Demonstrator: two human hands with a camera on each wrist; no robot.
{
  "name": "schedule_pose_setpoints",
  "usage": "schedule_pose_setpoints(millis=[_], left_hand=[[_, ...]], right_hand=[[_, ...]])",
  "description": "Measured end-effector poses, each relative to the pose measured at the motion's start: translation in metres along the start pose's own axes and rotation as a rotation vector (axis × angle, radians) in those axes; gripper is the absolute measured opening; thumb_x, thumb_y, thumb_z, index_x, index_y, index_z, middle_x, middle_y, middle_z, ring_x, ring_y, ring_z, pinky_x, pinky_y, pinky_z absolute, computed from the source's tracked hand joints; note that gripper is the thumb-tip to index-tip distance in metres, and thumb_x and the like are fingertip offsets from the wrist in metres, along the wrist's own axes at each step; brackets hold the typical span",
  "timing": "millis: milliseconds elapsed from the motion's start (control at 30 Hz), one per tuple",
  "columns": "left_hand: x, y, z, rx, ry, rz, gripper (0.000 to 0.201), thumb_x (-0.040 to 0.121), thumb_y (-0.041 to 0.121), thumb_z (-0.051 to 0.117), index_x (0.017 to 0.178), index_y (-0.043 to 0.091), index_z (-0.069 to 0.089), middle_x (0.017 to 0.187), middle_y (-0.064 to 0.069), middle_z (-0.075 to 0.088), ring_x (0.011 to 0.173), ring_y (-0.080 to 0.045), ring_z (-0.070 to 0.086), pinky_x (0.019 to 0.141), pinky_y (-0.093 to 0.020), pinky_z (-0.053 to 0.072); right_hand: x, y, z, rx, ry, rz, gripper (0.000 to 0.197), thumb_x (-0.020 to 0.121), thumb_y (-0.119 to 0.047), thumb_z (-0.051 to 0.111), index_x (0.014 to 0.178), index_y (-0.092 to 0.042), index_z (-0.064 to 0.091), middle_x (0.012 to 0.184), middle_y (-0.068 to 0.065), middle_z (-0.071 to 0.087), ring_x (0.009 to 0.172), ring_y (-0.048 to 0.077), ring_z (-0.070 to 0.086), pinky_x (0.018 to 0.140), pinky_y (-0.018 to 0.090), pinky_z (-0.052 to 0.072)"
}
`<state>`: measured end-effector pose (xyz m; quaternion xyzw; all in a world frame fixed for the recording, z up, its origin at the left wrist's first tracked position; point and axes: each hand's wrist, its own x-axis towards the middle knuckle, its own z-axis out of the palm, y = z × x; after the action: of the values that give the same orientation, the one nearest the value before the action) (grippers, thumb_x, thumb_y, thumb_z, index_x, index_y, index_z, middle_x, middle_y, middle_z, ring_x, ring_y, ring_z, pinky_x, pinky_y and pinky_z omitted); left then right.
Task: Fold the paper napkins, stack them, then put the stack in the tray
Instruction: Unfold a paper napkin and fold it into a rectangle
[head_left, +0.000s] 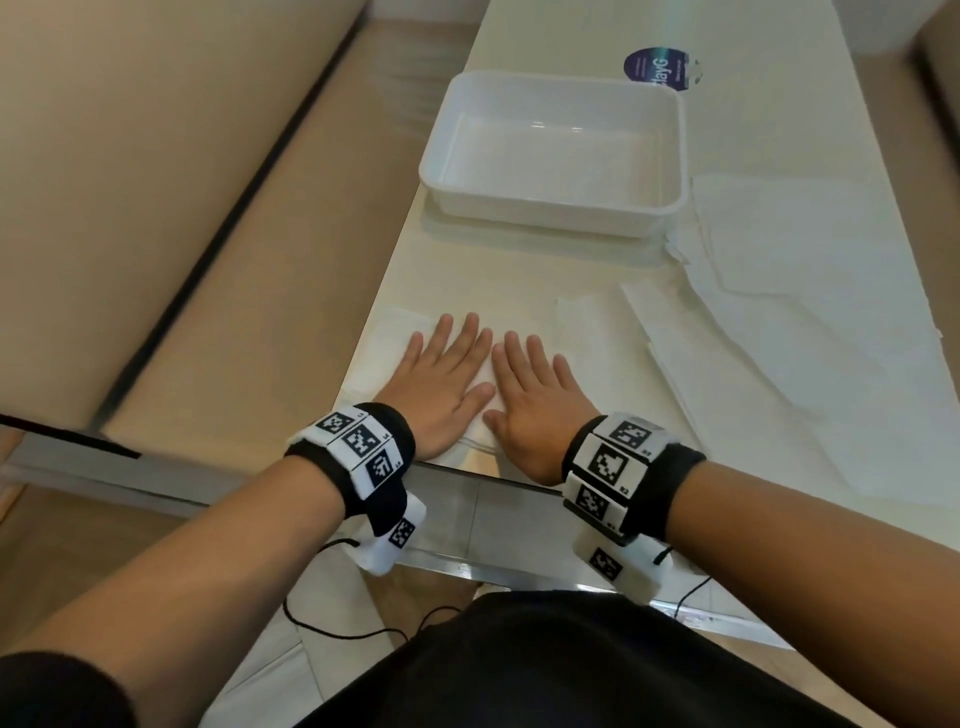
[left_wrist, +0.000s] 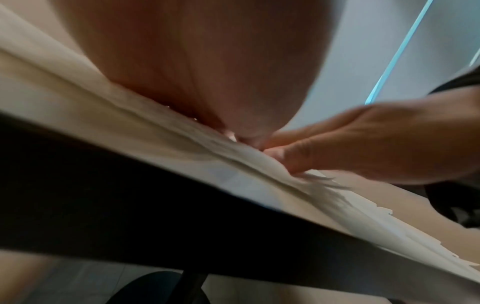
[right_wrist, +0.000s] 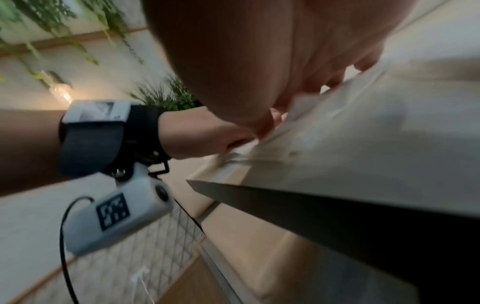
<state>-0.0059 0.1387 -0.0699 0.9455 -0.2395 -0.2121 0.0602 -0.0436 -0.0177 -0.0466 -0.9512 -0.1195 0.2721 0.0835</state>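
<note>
A white paper napkin (head_left: 387, 338) lies flat near the table's front left corner. Both hands press down on it side by side, fingers straight. My left hand (head_left: 447, 371) covers its left half, my right hand (head_left: 532, 387) its right half, thumbs nearly touching. The left wrist view shows the napkin (left_wrist: 265, 164) edge-on, with my left palm (left_wrist: 207, 72) and the right hand's thumb (left_wrist: 291, 158) on it. In the right wrist view my right palm (right_wrist: 259, 61) bears on the napkin (right_wrist: 337, 127). The white plastic tray (head_left: 550, 215) stands empty behind the hands.
Several unfolded white napkins (head_left: 779, 291) lie spread over the table's right side, reaching beside the tray. A round dark sticker (head_left: 657, 67) sits behind the tray. A beige bench (head_left: 156, 182) runs along the left. The table's front edge (head_left: 467, 478) is under my wrists.
</note>
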Motion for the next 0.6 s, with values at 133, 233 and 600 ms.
schedule_pose_setpoints(millis=[133, 233, 600], left_hand=[[-0.001, -0.015, -0.003, 0.033, -0.010, -0.039, 0.067, 0.097, 0.059, 0.012, 0.151, 0.029, -0.016, 0.157, 0.009, -0.027, 0.144, -0.014, -0.028, 0.117, -0.044, -0.016], [-0.006, -0.033, -0.005, 0.018, 0.001, -0.115, 0.070, 0.094, 0.064, 0.010, 0.150, 0.032, -0.017, 0.156, 0.010, -0.029, 0.143, -0.011, -0.029, 0.116, -0.046, -0.018], [-0.009, -0.046, -0.012, 0.026, 0.038, -0.270, 0.081, 0.085, 0.077, 0.008, 0.151, 0.035, -0.012, 0.159, 0.002, -0.023, 0.144, -0.022, -0.028, 0.116, -0.049, -0.018]], right_hand=[[-0.003, 0.010, 0.007, 0.001, 0.015, 0.023, 0.076, 0.098, -0.054, 0.019, 0.147, -0.013, -0.023, 0.153, 0.006, -0.032, 0.142, 0.024, -0.028, 0.118, 0.041, -0.012], [-0.005, 0.016, 0.009, 0.005, 0.012, 0.034, 0.083, 0.095, -0.061, 0.020, 0.145, -0.014, -0.026, 0.152, 0.005, -0.035, 0.141, 0.024, -0.030, 0.117, 0.040, -0.013], [-0.005, 0.016, 0.009, -0.007, 0.027, 0.037, 0.084, 0.095, -0.062, 0.020, 0.146, -0.012, -0.024, 0.153, 0.008, -0.033, 0.142, 0.027, -0.028, 0.118, 0.041, -0.014]])
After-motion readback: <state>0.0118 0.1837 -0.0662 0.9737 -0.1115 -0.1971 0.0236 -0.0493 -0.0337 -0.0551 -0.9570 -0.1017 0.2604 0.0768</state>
